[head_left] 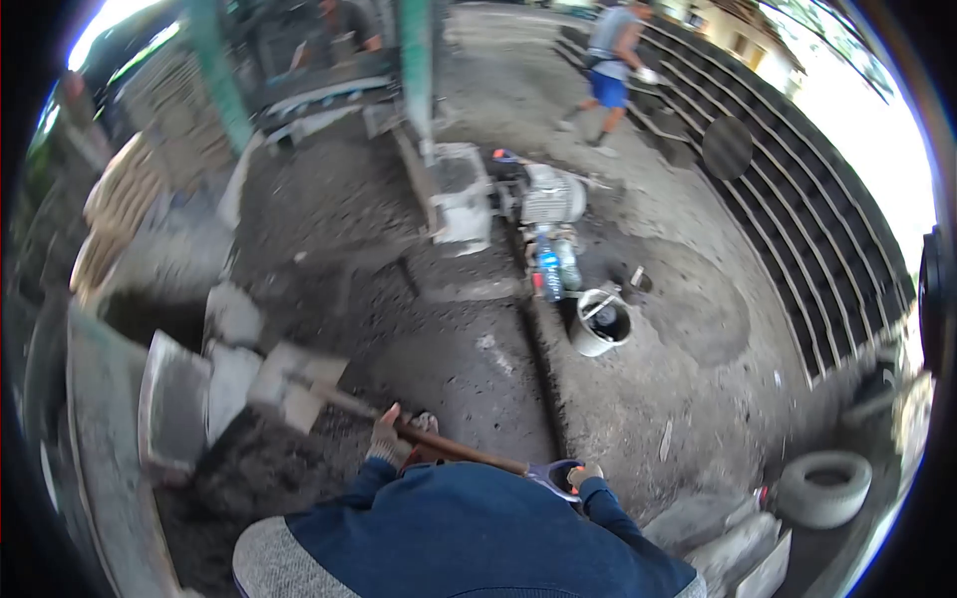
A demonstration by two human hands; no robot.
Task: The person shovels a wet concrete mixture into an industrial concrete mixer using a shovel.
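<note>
A shovel lies slantwise in front of my body, its wide grey blade to the left and its wooden shaft running down to the right. My left hand, in a glove that leaves fingertips bare, is wrapped round the shaft partway along. At the other end, my right hand grips the purple and orange D-shaped handle. Dark, damp-looking material lies below the blade. Beside the blade lean pale slabs.
A white bucket, a blue bottle and a motor stand ahead. Stacked dark blocks line the right side, with a tire nearer. A person walks by the blocks; another person is behind the green posts.
</note>
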